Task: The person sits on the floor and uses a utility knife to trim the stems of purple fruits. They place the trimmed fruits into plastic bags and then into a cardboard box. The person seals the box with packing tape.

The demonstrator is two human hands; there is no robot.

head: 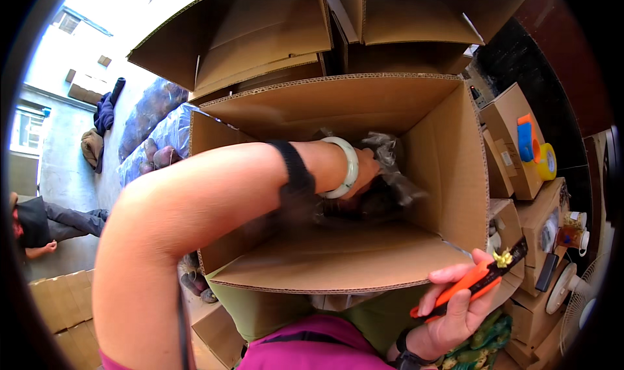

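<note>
A deep, open cardboard box (463, 160) stands in front of me. My left hand (363, 172) reaches down inside it, beside a crumpled clear plastic bag (387, 162); its fingers are mostly hidden, so its grip is unclear. Dark, rounded things (378, 201) lie in shadow at the box bottom, too dim to name. Outside the near right corner, my right hand (460, 292) holds an orange-handled knife (463, 284) with a dark blade pointing up and right. A small yellow-green scrap (502, 258) sits on the blade.
More open cardboard boxes (263, 43) stand beyond. On the right are a tape dispenser (529, 138), a tape roll (547, 161), a dark phone-like object (547, 272), jars (573, 236) and a fan (577, 292). Plastic bags with purplish root vegetables (165, 156) lie left; another person (36, 223) is farther off.
</note>
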